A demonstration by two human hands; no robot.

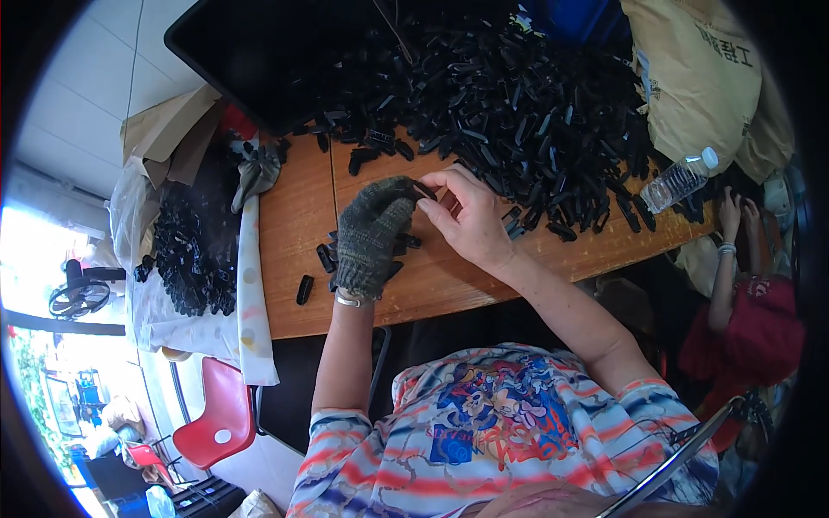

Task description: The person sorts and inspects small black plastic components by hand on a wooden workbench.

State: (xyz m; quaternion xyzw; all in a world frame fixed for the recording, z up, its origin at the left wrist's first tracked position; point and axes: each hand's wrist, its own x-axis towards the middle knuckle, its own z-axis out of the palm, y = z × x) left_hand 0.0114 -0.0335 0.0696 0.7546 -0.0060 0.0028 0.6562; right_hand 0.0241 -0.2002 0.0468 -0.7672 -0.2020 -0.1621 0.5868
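Observation:
My left hand (371, 231), in a dark grey-green knitted glove, and my bare right hand (473, 217) meet over the wooden table (294, 186). Between their fingertips is a small black plastic piece (422, 188), mostly hidden by the fingers. Both hands are closed on it, the right in a thumb-and-finger pinch. Several similar black pieces lie under and around my left hand, and one loose black piece (305, 289) rests left of it near the table's front edge. Beyond my hands spreads a large heap of black plastic pieces (518, 121).
A clear plastic bottle (680, 180) lies at the right by brown paper sacks (704, 78). A large black tray (250, 52) stands at the far left. More black pieces (194, 250) sit left of the table, above a red chair (218, 414). Another person's arms (727, 259) show at right.

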